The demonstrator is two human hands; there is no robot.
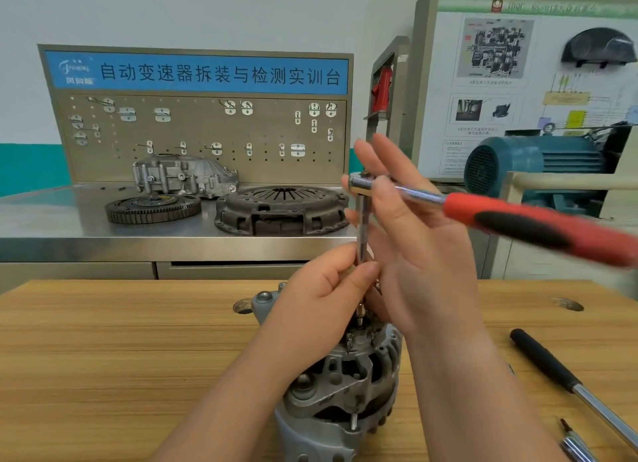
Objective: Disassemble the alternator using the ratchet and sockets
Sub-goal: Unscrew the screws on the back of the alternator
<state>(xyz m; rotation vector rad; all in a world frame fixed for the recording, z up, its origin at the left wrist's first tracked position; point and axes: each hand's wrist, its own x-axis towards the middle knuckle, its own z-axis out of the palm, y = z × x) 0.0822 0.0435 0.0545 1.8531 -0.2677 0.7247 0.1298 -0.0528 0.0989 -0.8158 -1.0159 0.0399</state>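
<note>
The grey alternator stands on the wooden table near the front edge. A ratchet with a red and black handle sits on a long extension bar that runs straight down to a small socket on top of the alternator. My left hand pinches the lower part of the extension bar between thumb and fingers. My right hand holds the ratchet at its head, thumb over the shaft, the other fingers stretched upward. The handle is blurred and points right.
A black-handled steel bar and another tool tip lie on the table at the right. Behind, a steel bench carries a flywheel, a clutch cover and a housing before a pegboard. A teal motor stands at the right.
</note>
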